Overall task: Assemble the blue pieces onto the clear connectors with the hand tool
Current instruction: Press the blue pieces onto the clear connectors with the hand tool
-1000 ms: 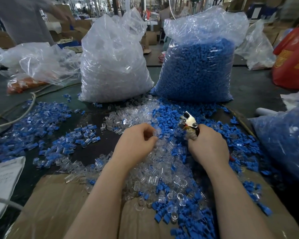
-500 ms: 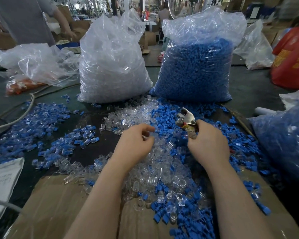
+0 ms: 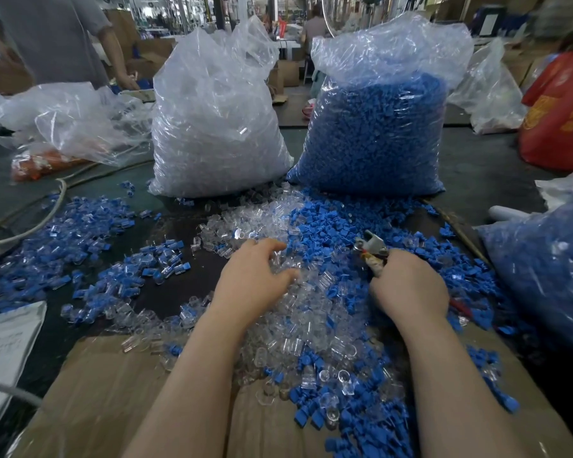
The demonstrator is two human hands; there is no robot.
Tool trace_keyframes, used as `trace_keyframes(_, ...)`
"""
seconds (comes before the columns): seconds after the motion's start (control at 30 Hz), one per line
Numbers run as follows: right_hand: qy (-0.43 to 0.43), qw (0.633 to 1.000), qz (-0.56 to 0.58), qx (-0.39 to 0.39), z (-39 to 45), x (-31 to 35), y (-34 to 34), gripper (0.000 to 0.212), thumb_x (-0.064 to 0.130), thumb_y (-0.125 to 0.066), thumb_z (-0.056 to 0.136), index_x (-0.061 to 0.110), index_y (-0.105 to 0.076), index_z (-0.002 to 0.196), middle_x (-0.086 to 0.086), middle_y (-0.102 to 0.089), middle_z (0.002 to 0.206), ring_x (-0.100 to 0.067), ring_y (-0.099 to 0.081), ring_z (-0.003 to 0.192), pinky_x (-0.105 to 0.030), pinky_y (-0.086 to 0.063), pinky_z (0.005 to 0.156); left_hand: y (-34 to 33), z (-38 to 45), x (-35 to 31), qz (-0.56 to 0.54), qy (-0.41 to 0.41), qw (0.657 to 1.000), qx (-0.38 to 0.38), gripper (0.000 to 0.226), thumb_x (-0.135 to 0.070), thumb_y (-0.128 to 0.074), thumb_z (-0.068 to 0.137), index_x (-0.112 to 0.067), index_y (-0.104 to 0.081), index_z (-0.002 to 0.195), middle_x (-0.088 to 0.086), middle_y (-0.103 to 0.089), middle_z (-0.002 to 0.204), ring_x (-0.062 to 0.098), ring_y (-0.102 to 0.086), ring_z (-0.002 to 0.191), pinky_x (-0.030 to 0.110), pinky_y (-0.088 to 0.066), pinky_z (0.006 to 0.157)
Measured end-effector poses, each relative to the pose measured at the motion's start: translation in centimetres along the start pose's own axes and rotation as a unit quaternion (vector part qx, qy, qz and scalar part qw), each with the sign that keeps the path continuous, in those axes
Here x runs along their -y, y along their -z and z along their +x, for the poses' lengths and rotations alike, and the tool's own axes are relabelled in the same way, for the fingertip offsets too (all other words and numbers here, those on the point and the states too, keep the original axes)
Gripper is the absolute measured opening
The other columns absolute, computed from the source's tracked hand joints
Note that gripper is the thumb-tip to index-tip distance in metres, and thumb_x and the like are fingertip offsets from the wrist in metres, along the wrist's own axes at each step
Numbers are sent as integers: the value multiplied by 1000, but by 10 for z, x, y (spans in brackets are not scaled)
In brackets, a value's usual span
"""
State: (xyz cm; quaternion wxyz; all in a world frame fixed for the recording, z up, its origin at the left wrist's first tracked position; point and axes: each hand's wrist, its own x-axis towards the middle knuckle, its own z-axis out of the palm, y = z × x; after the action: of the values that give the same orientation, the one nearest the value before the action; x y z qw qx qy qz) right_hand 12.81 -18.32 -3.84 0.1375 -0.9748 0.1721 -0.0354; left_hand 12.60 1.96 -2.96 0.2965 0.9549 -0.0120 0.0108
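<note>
R hand (image 3: 407, 285) wrapped round hand tool (image 3: 371, 251), fingers curled on handles; metal head sticks out past knuckles, long axis pointing up-left, away from body, over blue pieces (image 3: 331, 223). Red handle end shows just behind the grip, right side. L hand (image 3: 252, 279) fingers spread, relaxed, resting on clear connectors (image 3: 311, 312) w/ nothing pinched, near tool head, apart from it.

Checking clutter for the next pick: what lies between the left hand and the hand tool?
Head view: loose clear connectors mixed with blue pieces fill the stretch between left hand and hand tool.
</note>
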Motion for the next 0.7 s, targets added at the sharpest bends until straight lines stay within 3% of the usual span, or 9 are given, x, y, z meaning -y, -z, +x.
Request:
trace_keyframes(0.07, 23, 1000, 7, 14, 0, 6, -1, 21, 27, -61, 86, 21, -43, 77, 2, -45, 70, -15, -39, 56, -31, -31, 53, -1, 1, 0, -8, -11, 1000, -7, 35, -38, -68, 89, -35, -61, 122, -4, -52, 132, 0, -57, 76, 15, -42, 69)
trace_keyframes(0.13, 41, 998, 13, 33, 0, 9, -2, 28, 29, -62, 87, 24, -38, 72, 4, -44, 68, -13, -38, 56, -32, -30, 53, -2, 2, 0, -20, -13, 1000, -16, 25, -33, -69, 89, -35, -65, 114, -6, -54, 129, -3, -55, 72, 9, -35, 58)
trace_keyframes(0.23, 42, 998, 7, 39, 0, 11, -2, 32, 29, -62, 88, 24, -36, 70, 3, -45, 69, -13, -38, 56, -31, -31, 52, -3, 2, 1, -35, -9, 999, -31, 17, -31, -71, 88, -34, -68, 105, -6, -58, 124, -4, -55, 74, 9, -36, 58)
trace_keyframes(0.43, 29, 999, 2, 14, -2, 9, -2, 26, 24, -62, 86, 22, -40, 73, 2, -46, 68, -15, -40, 55, -30, -29, 48, -3, 4, 2, -95, 20, 993, -60, 6, -29, -76, 84, -29, -73, 79, -19, -66, 74, -10, -60, 63, 2, -39, 47)
trace_keyframes(0.53, 31, 1000, -6, -1, -1, 10, -4, 24, 27, -60, 89, 20, -40, 77, 3, -41, 67, -13, -35, 54, -29, -25, 45, -1, 5, 2, -93, 28, 994, -48, 3, -27, -78, 82, -28, -75, 82, -18, -67, 75, -8, -60, 62, 0, -38, 47)
trace_keyframes(0.7, 37, 996, 67, -51, 2, 11, -5, 23, 29, -57, 91, 19, -38, 83, 2, -40, 67, -14, -32, 55, -31, -24, 47, 3, 4, 5, -95, 33, 995, -12, 20, -19, -80, 81, -28, -75, 97, -14, -67, 83, 0, -64, 69, 4, -40, 47)
